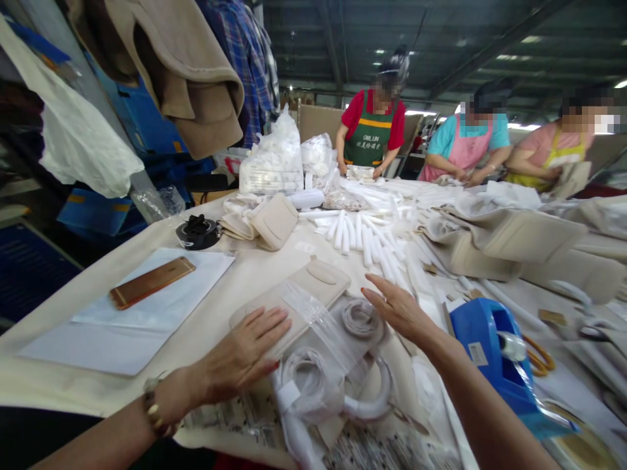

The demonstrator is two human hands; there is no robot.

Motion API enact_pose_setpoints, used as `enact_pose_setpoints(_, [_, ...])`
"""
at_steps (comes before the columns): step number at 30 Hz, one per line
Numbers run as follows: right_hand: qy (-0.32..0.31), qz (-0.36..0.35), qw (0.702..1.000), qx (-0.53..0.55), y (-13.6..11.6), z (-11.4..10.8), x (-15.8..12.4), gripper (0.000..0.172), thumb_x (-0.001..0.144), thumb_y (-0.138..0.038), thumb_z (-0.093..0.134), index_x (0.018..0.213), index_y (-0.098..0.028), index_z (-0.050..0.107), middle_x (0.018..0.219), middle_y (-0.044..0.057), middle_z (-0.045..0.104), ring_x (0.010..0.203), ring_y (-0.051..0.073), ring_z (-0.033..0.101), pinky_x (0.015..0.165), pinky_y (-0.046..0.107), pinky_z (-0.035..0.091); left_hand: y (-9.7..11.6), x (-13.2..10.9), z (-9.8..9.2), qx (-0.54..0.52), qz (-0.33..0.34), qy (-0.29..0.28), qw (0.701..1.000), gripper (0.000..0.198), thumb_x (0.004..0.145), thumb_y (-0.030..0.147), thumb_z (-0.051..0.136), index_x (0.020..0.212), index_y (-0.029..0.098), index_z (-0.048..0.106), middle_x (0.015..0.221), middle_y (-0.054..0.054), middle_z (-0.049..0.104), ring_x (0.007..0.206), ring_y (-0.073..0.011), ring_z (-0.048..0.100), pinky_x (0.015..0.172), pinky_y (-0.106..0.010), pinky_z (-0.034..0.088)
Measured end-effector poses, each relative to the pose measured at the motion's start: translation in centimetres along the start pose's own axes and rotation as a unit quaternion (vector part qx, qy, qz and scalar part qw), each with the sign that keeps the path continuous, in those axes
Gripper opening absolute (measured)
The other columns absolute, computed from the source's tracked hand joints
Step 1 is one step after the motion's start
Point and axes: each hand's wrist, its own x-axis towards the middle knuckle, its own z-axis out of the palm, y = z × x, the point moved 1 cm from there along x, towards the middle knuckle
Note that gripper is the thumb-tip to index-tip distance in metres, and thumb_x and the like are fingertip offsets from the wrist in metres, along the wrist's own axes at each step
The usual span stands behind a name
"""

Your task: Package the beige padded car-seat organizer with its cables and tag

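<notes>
A flat beige bag piece [306,287] with a handle-like oval at its far end lies on the table before me. My left hand [247,352] rests on its near left part, palm down and fingers stretched out. My right hand [401,313] is off the piece's right side, fingers extended and holding nothing. Clear plastic film [318,320] crosses the piece. Between my hands lie a coiled pale strip [361,318] and, closer to me, another coil [301,372] in clear plastic. A curved white tube [375,398] is beside them.
A blue tape dispenser [494,352] stands right of my right forearm. Left are a phone [151,282] on papers [112,343] and a black tape roll [198,232]. White tubes [365,238] and beige bag pieces [514,235] lie beyond. Several co-workers [375,134] work across the table.
</notes>
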Motion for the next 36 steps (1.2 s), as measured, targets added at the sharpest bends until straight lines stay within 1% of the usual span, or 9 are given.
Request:
enact_pose_setpoints(2, [0.042, 0.036, 0.998, 0.040, 1.4, -0.8, -1.7, 0.057, 0.082, -0.050, 0.041, 0.123, -0.013, 0.056, 0.132, 0.013, 0.054, 0.124, 0.028, 0.048, 0.108, 0.045, 0.032, 0.2, -2.1, 0.1, 0.031, 0.024, 0.021, 0.999, 0.060, 0.092, 0.045, 0.037, 0.141, 0.011, 0.027, 0.142, -0.018, 0.040, 0.135, -0.0300, 0.031, 0.106, -0.053, 0.033])
enact_pose_setpoints(7, [0.131, 0.156, 0.962, 0.180, 4.5, -0.4, -5.3, 0.062, 0.078, -0.064, 0.039, 0.106, -0.013, 0.062, 0.120, 0.016, 0.061, 0.117, 0.033, 0.051, 0.105, 0.051, 0.032, 0.1, -3.8, 1.7, 0.099, 0.032, 0.122, 0.987, 0.062, 0.084, 0.013, 0.052, 0.140, 0.009, 0.025, 0.131, -0.022, 0.050, 0.133, -0.0300, 0.035, 0.107, -0.052, 0.034])
enact_pose_setpoints(12, [0.084, 0.221, 0.888, 0.394, 5.0, 2.1, -6.2, 0.066, 0.082, -0.066, 0.027, 0.106, -0.014, 0.059, 0.113, 0.015, 0.066, 0.101, 0.027, 0.064, 0.084, 0.042, 0.052, -0.3, -3.1, 2.4, 0.138, 0.054, 0.169, 0.974, 0.062, 0.082, 0.007, 0.053, 0.138, 0.011, 0.025, 0.118, -0.022, 0.056, 0.126, -0.0293, 0.044, 0.100, -0.053, 0.042])
enact_pose_setpoints(15, [0.073, 0.232, 0.852, 0.464, 4.9, 2.8, -5.6, 0.065, 0.082, -0.066, 0.028, 0.109, -0.015, 0.058, 0.116, 0.015, 0.065, 0.101, 0.025, 0.064, 0.079, 0.038, 0.054, -0.3, -3.2, 2.5, 0.135, 0.064, 0.181, 0.972, 0.068, 0.081, 0.005, 0.054, 0.139, 0.010, 0.020, 0.117, -0.022, 0.056, 0.128, -0.0307, 0.042, 0.100, -0.056, 0.041])
enact_pose_setpoints(18, [0.082, 0.239, 0.840, 0.480, 5.2, 2.9, -5.2, 0.061, 0.078, -0.065, 0.037, 0.107, -0.016, 0.058, 0.118, 0.014, 0.063, 0.103, 0.026, 0.062, 0.075, 0.035, 0.053, -0.4, -3.4, 2.9, 0.115, 0.063, 0.180, 0.975, 0.072, 0.079, 0.002, 0.057, 0.139, 0.013, 0.019, 0.119, -0.021, 0.054, 0.130, -0.0311, 0.038, 0.103, -0.058, 0.038])
enact_pose_setpoints(22, [0.062, 0.214, 0.852, 0.474, 5.6, 2.9, -5.5, 0.046, 0.074, -0.053, 0.046, 0.100, -0.017, 0.061, 0.110, 0.010, 0.065, 0.097, 0.024, 0.062, 0.073, 0.033, 0.052, -0.8, -3.6, 3.4, 0.115, 0.065, 0.176, 0.976, 0.063, 0.080, 0.004, 0.056, 0.135, 0.016, 0.026, 0.122, -0.019, 0.053, 0.129, -0.0290, 0.040, 0.104, -0.057, 0.037])
enact_pose_setpoints(28, [0.019, 0.120, 0.909, 0.399, 4.7, 3.0, -6.2, 0.038, 0.079, -0.050, 0.043, 0.081, -0.019, 0.065, 0.094, 0.005, 0.067, 0.091, 0.021, 0.060, 0.077, 0.034, 0.049, -1.3, -3.3, 2.7, 0.144, 0.072, 0.167, 0.973, 0.054, 0.083, 0.008, 0.054, 0.130, 0.018, 0.031, 0.120, -0.017, 0.055, 0.121, -0.0270, 0.048, 0.100, -0.049, 0.044])
enact_pose_setpoints(32, [0.036, 0.077, 0.943, 0.321, 4.0, 3.0, -6.5, 0.036, 0.083, -0.049, 0.044, 0.073, -0.021, 0.065, 0.090, 0.004, 0.068, 0.090, 0.021, 0.058, 0.084, 0.036, 0.047, -2.2, -3.0, 2.3, 0.171, 0.079, 0.163, 0.968, 0.059, 0.084, 0.007, 0.053, 0.135, 0.016, 0.025, 0.119, -0.020, 0.055, 0.117, -0.0286, 0.052, 0.095, -0.049, 0.047])
enact_pose_setpoints(36, [0.063, 0.075, 0.957, 0.272, 3.5, 3.5, -6.3, 0.039, 0.087, -0.045, 0.035, 0.072, -0.023, 0.063, 0.086, 0.004, 0.067, 0.086, 0.021, 0.058, 0.083, 0.037, 0.047, -3.3, -2.8, 2.1, 0.153, 0.078, 0.162, 0.972, 0.071, 0.083, 0.009, 0.057, 0.142, 0.017, 0.018, 0.124, -0.020, 0.054, 0.120, -0.0299, 0.050, 0.098, -0.049, 0.046])
